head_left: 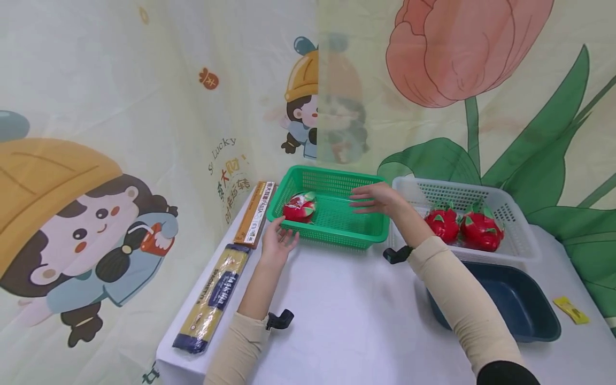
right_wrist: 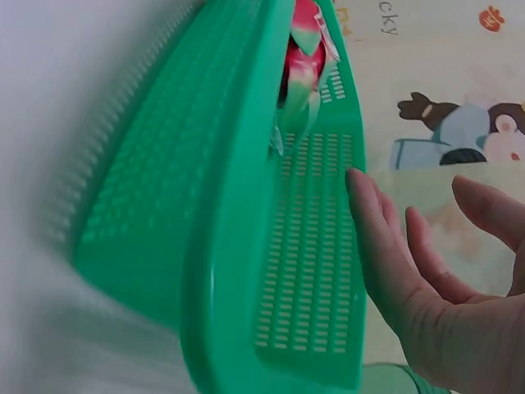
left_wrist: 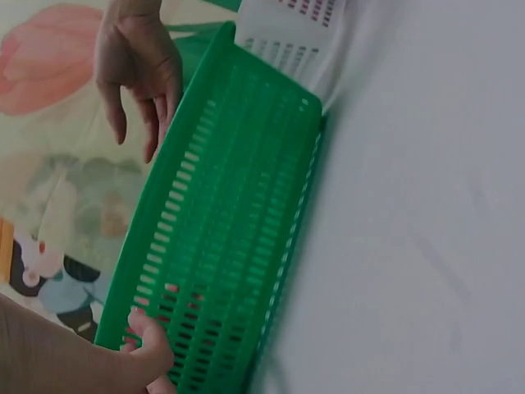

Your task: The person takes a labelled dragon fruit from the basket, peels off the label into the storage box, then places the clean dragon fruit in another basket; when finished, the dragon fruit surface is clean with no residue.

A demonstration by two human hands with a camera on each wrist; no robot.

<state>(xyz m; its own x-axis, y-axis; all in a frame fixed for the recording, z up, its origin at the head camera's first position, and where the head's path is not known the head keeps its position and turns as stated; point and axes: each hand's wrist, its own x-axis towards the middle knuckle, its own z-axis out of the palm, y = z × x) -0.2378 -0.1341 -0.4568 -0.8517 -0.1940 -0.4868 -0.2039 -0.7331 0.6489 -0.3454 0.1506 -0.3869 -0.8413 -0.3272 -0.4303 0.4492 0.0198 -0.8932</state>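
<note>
A green plastic basket (head_left: 337, 238) stands at the table's far side with one red dragon fruit (head_left: 299, 207), partly covered by a clear wrapper, at its left end. At the basket's front left corner is my left hand (head_left: 278, 243), its fingers spread loosely beside the rim. In the left wrist view, that hand's thumb (left_wrist: 152, 345) overlaps the slotted front wall. Over the right end of the basket my right hand (head_left: 377, 199) reaches in from the side, fingers extended and holding nothing. The right wrist view shows those fingers (right_wrist: 381, 238) by the far rim, away from the dragon fruit.
Right of the green basket, a white basket (head_left: 517, 219) contains two red dragon fruits (head_left: 481, 230). Before it sit a dark blue basin (head_left: 524, 305) and a small yellow packet (head_left: 571, 310). Along the left edge lie a spaghetti pack (head_left: 212, 299) and a flat orange-brown box (head_left: 255, 214).
</note>
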